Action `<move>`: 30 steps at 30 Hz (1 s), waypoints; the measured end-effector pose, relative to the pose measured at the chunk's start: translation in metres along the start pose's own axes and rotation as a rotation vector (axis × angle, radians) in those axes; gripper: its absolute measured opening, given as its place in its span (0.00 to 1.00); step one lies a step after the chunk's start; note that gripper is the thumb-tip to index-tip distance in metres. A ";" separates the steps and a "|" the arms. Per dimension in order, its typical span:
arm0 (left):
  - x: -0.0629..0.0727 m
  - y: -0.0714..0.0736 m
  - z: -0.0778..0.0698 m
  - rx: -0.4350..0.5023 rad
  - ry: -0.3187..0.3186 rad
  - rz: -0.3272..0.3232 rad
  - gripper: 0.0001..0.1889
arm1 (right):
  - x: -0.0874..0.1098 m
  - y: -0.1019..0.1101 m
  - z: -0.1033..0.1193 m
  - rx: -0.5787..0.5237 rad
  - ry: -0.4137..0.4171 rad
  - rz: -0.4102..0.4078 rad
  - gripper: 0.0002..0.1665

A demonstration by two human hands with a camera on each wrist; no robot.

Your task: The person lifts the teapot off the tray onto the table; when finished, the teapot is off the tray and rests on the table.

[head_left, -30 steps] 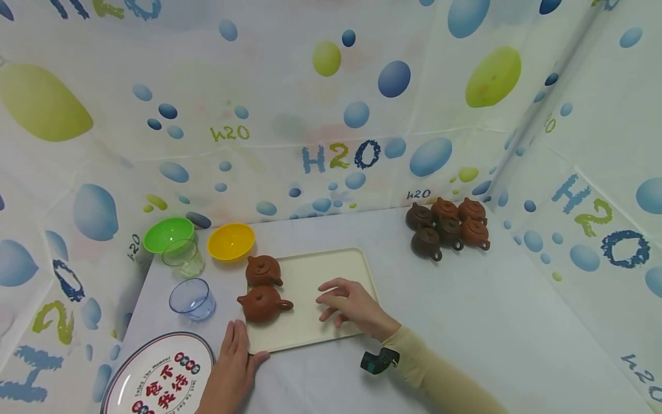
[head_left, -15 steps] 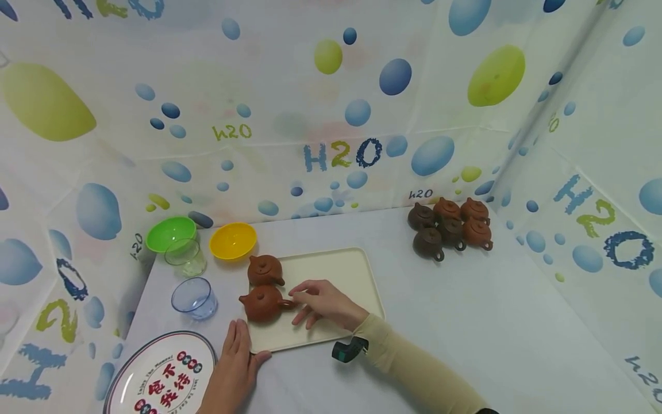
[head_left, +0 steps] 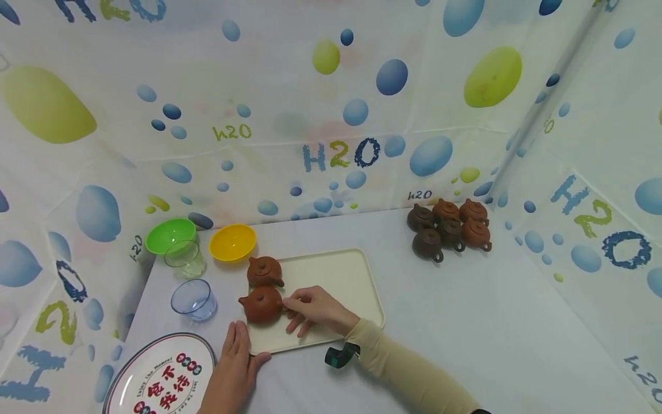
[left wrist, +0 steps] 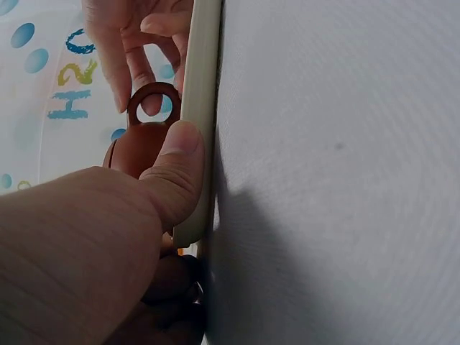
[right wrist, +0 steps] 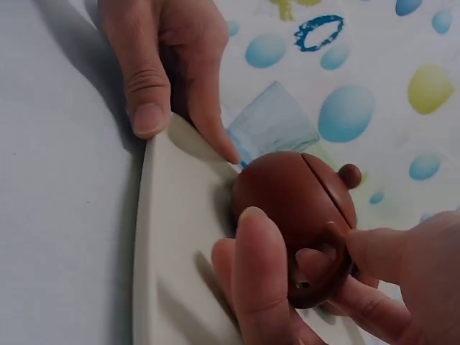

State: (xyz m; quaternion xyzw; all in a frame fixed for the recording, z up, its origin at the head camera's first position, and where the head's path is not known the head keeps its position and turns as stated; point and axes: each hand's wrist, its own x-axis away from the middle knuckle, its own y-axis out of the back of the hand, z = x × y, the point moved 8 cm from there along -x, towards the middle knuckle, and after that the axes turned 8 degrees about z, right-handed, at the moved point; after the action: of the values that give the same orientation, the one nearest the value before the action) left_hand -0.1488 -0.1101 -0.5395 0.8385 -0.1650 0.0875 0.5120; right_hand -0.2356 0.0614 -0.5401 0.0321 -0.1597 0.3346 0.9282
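On the left side of a cream rectangular tray [head_left: 331, 273] stand two reddish-brown clay teapots, one behind the other. My right hand [head_left: 322, 311] pinches the loop handle of the front teapot [head_left: 260, 306] between thumb and fingers, with a fingertip showing in the loop in the right wrist view. This teapot stands upright, its spout to the left. Just behind it is the rear teapot [head_left: 264, 270]. At the tray's front left corner rests my left hand [head_left: 231, 365], fingers straight along the left side and thumb [left wrist: 176, 169] against the front edge.
Left of the tray are a blue glass [head_left: 193, 302], a clear glass [head_left: 186, 261], a green bowl [head_left: 162, 233] and a yellow bowl [head_left: 233, 242]. A printed plate [head_left: 134, 374] lies at the front left. Several brown teapots [head_left: 449, 227] cluster at the back right.
My right hand has moved left across the tray to the front teapot and taken its handle. My left hand has stayed at the tray's corner.
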 end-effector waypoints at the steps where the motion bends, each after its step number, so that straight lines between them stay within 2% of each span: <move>1: 0.000 0.000 0.000 0.001 -0.001 -0.001 0.48 | 0.000 -0.001 0.000 -0.004 0.013 -0.005 0.20; 10: 0.002 0.002 -0.002 0.011 0.004 0.010 0.49 | -0.002 -0.002 -0.001 -0.016 0.082 -0.036 0.16; 30: 0.002 0.002 -0.004 -0.002 -0.017 -0.022 0.48 | 0.004 0.000 -0.004 0.055 0.056 -0.120 0.14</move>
State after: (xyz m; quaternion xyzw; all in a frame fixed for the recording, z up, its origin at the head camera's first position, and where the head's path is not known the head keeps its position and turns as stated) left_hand -0.1476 -0.1081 -0.5356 0.8404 -0.1601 0.0746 0.5123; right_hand -0.2314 0.0649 -0.5427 0.0576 -0.1224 0.2835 0.9494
